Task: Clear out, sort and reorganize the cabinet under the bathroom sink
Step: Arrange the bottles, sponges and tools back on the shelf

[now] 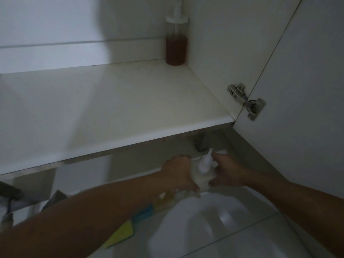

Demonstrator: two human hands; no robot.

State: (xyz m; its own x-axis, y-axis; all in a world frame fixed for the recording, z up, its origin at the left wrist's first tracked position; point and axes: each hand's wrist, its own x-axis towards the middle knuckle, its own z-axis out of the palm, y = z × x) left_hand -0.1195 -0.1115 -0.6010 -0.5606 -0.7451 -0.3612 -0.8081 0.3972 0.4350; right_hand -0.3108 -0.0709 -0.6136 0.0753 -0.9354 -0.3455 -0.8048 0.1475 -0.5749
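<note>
The white cabinet shelf (115,108) lies open before me, dim and bare except for a clear bottle of amber liquid (176,43) with a white nozzle cap, standing upright in the far right corner. Below the shelf's front edge, my left hand (178,172) and my right hand (227,170) close on a white pump bottle (203,171) from either side. Its nozzle points up between them. The bottle's lower part is hidden by my fingers.
The open cabinet door (307,90) hangs at the right on a metal hinge (245,100). A large white plastic jug (201,226) stands on the tiled floor below my hands. Yellow and blue sponges (130,228) lie to its left. Dark objects (11,202) sit at far left.
</note>
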